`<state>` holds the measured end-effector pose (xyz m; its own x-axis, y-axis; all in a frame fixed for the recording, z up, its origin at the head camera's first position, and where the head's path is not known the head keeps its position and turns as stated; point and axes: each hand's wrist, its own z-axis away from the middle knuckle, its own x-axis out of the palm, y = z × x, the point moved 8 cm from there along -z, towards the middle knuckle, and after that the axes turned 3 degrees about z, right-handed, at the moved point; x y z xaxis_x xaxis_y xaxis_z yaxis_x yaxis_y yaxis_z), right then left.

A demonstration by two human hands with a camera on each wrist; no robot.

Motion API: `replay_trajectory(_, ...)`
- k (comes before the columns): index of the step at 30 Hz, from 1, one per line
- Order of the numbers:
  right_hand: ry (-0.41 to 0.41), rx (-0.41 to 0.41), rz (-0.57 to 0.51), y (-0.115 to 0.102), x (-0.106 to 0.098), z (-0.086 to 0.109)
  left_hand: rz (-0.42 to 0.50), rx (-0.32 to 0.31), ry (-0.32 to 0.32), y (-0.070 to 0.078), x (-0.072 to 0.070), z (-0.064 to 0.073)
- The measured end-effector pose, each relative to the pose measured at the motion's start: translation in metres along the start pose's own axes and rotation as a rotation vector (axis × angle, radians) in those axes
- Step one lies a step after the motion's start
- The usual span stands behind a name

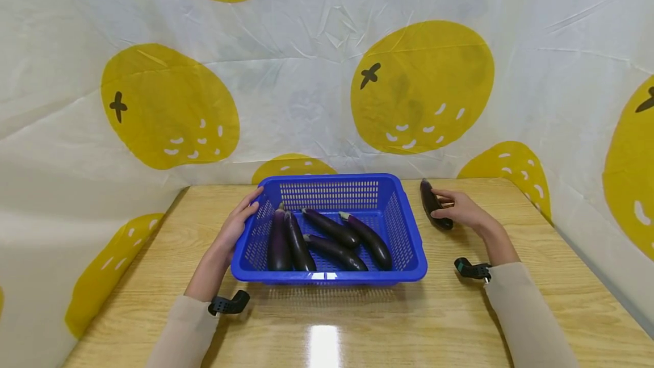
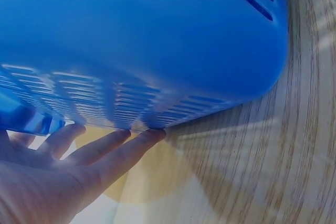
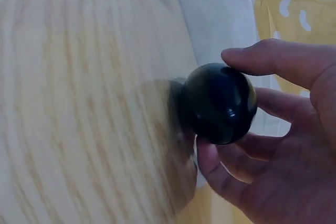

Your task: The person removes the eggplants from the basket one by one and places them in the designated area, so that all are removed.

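A blue plastic basket (image 1: 327, 276) with slotted walls stands on the table, and several dark purple eggplants (image 1: 375, 243) lie inside it. At its left side, my left hand (image 1: 234, 231) touches the rim near the far corner. The left wrist view shows that hand's fingers (image 2: 113, 153) nearly straight, their tips against the basket's outer wall. To the right of the basket, my right hand (image 1: 460, 209) holds a single eggplant (image 1: 429, 200) between thumb and fingers. In the right wrist view the rounded dark end of this eggplant (image 3: 220, 106) faces the camera, close to the tabletop.
The light wooden table (image 1: 286, 334) runs back to a white cloth (image 1: 296, 95) printed with yellow fruit. That cloth also hangs at the left and right sides. Each wrist wears a black strap with a small camera mount (image 1: 230, 303).
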<state>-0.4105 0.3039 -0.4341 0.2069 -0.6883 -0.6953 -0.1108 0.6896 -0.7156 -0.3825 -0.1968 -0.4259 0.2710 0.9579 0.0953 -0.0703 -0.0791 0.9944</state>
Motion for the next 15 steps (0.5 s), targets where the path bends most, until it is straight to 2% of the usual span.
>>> replay_trajectory(9,0.068,-0.015,-0.03,-0.0009,-0.0022,0.0005,-0.003,0.006,-0.001,0.0014,0.0006,0.0003)
replay_trajectory(15,0.061,-0.022,-0.038,-0.002,-0.0012,-0.0004,-0.004,0.004,0.001,0.0008,-0.0001,0.0003)
